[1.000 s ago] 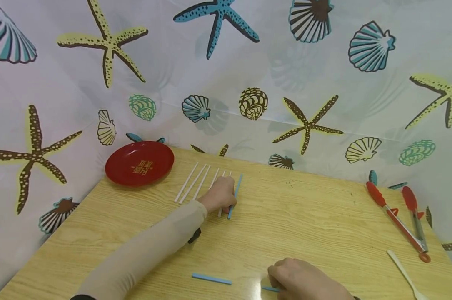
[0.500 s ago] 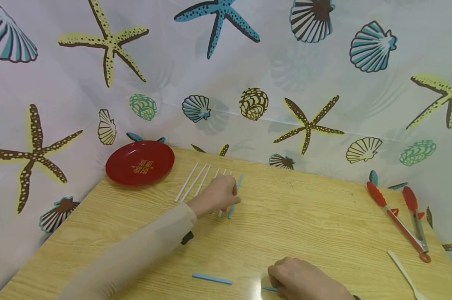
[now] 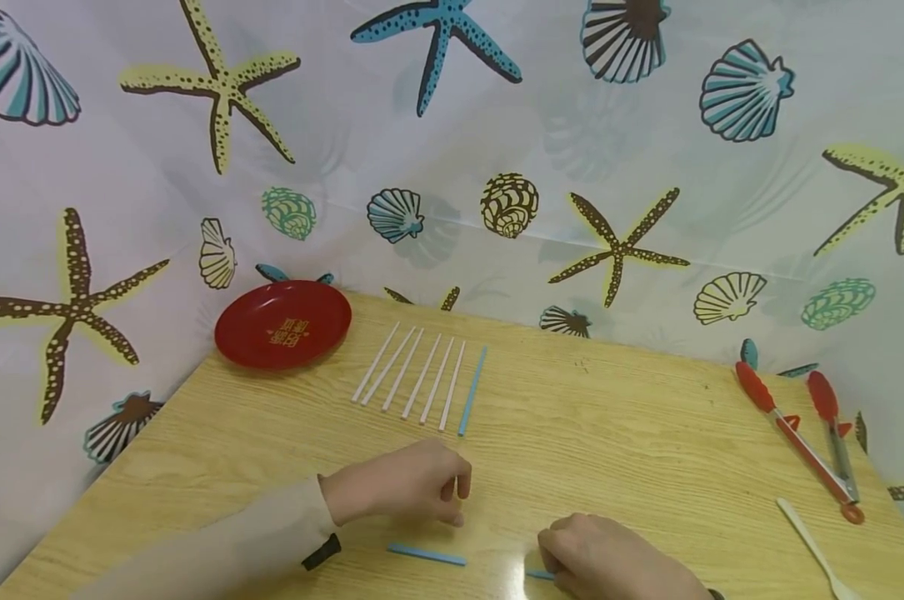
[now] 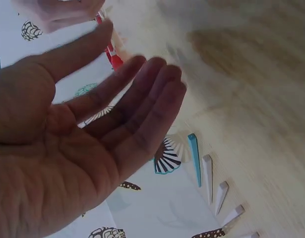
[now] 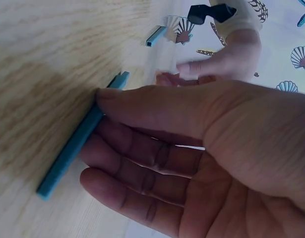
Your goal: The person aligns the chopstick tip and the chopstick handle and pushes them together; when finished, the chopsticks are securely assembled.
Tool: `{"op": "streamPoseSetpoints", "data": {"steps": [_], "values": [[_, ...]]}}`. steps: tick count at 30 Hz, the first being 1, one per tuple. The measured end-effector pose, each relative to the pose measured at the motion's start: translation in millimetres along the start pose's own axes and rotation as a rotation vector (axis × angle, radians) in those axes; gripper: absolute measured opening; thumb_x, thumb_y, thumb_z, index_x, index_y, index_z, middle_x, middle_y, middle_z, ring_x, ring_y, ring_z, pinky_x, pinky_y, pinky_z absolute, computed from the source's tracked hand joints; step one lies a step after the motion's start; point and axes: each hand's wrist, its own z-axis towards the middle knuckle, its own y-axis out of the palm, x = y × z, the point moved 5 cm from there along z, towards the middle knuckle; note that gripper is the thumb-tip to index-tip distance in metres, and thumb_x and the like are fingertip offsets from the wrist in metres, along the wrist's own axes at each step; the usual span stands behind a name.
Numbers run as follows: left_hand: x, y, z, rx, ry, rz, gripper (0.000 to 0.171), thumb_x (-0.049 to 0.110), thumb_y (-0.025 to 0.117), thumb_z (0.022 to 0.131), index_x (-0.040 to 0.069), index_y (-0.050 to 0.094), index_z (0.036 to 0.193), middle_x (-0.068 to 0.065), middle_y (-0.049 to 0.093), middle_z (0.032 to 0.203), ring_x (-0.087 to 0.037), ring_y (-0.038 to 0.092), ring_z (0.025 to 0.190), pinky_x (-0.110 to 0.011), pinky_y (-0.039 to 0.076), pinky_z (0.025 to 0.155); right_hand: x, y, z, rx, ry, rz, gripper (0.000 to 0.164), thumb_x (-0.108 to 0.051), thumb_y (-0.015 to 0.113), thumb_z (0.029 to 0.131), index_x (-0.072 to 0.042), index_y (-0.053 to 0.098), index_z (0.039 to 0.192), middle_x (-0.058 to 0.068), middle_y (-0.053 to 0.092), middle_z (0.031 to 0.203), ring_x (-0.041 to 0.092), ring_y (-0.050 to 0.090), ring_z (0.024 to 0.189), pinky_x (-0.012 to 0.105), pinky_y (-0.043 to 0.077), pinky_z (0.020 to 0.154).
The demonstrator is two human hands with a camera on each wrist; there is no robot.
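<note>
My left hand hovers over the table, fingers loosely bent; its palm shows nothing held in the left wrist view. Just in front of it lies a short blue stick. At the lower right, my right hand pinches another blue stick between thumb and fingers, the stick low over or on the table; I cannot tell which. Farther back, several slim white sticks lie in a slanting row, a long blue stick at its right end.
A red plate with gold characters is at the back left. Red-tipped tongs lie at the right, with a pale spoon nearer me. A cloth printed with shells and starfish hangs behind the wooden table.
My left hand has left the row of sticks and come back toward me, uncovering the white sticks and the blue one there. The right hand stays where it was.
</note>
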Motion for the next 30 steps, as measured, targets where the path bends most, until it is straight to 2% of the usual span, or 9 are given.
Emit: {"op": "streamPoseSetpoints", "data": {"steps": [4,8,16,25,30], "values": [[1.9,11.2,-14.9,-0.057,0.033,-0.03,0.022,0.018,0.086,0.079,0.007,0.069,0.089,0.01,0.055,0.07,-0.001,0.051,0.061,-0.017,0.047,0.057,-0.4,0.7,1.0,0.0,-0.016,0.005,0.03,-0.001,0.072,0.086,-0.019,0.053,0.072,-0.017,0.041,0.068,0.001,0.038,0.06,0.017,0.039,0.055],[3.6,19.6,-22.6,-0.058,0.047,0.002,0.024,0.017,0.088,0.075,0.009,0.067,0.084,0.011,0.053,0.069,-0.001,0.048,0.061,-0.016,0.045,0.056,-0.4,1.2,1.3,0.006,-0.023,-0.007,0.029,-0.002,0.073,0.087,-0.019,0.054,0.072,-0.017,0.041,0.068,0.0,0.038,0.059,0.016,0.04,0.055],[9.2,30.6,-26.4,-0.032,0.055,0.12,0.031,0.015,0.089,0.073,0.016,0.058,0.075,0.013,0.049,0.071,-0.002,0.04,0.064,-0.016,0.041,0.058,0.2,2.3,0.0,0.023,-0.04,-0.038,0.03,-0.001,0.072,0.086,-0.019,0.053,0.072,-0.017,0.04,0.068,0.001,0.038,0.059,0.016,0.039,0.054],[11.3,34.4,-27.9,-0.028,0.065,0.091,0.025,0.008,0.084,0.079,0.015,0.06,0.074,0.015,0.049,0.071,0.002,0.045,0.064,-0.014,0.044,0.061,0.9,2.8,0.5,0.022,-0.061,-0.033,0.026,-0.002,0.073,0.087,-0.018,0.056,0.075,-0.017,0.041,0.07,0.0,0.039,0.06,0.014,0.039,0.055],[12.1,36.4,-28.6,-0.026,0.058,0.119,0.025,0.008,0.08,0.084,0.015,0.058,0.073,0.015,0.046,0.071,0.001,0.043,0.063,-0.014,0.043,0.058,1.8,3.9,1.0,0.005,-0.042,-0.032,0.024,-0.003,0.072,0.088,-0.018,0.056,0.076,-0.016,0.042,0.071,0.0,0.04,0.06,0.015,0.04,0.055]]}}
